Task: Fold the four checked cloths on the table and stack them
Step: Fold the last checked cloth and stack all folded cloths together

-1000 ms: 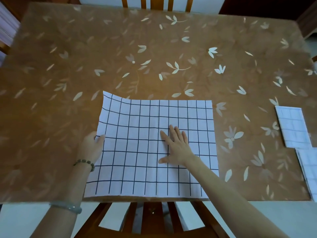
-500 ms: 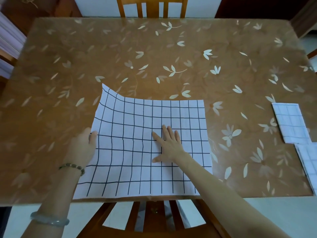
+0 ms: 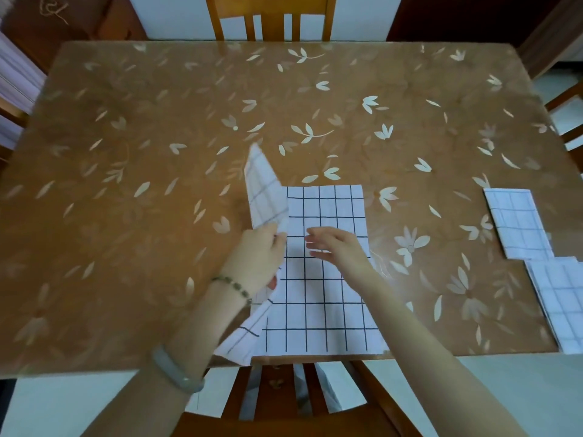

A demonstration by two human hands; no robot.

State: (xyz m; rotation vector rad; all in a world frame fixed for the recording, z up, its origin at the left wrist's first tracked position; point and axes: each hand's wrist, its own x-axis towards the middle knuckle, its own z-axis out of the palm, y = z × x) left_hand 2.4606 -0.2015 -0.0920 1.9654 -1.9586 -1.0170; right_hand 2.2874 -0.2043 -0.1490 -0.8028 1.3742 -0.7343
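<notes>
A white cloth with a black check (image 3: 325, 298) lies at the near edge of the brown flowered table (image 3: 157, 216). My left hand (image 3: 257, 258) grips its left edge and holds that half lifted over toward the right, with the paler underside showing. My right hand (image 3: 339, 247) hovers over the flat half, fingers straight and spread. Two folded checked cloths lie at the right: one farther back (image 3: 517, 227), one nearer at the frame's edge (image 3: 561, 307).
A wooden chair (image 3: 271, 18) stands at the far side of the table. Another chair seat (image 3: 284, 405) is below the near edge, under my arms. More chair parts show at the right edge.
My left hand has lifted the cloth's left edge and swung it rightward over the middle. My right hand has risen off the cloth and moved slightly right.
</notes>
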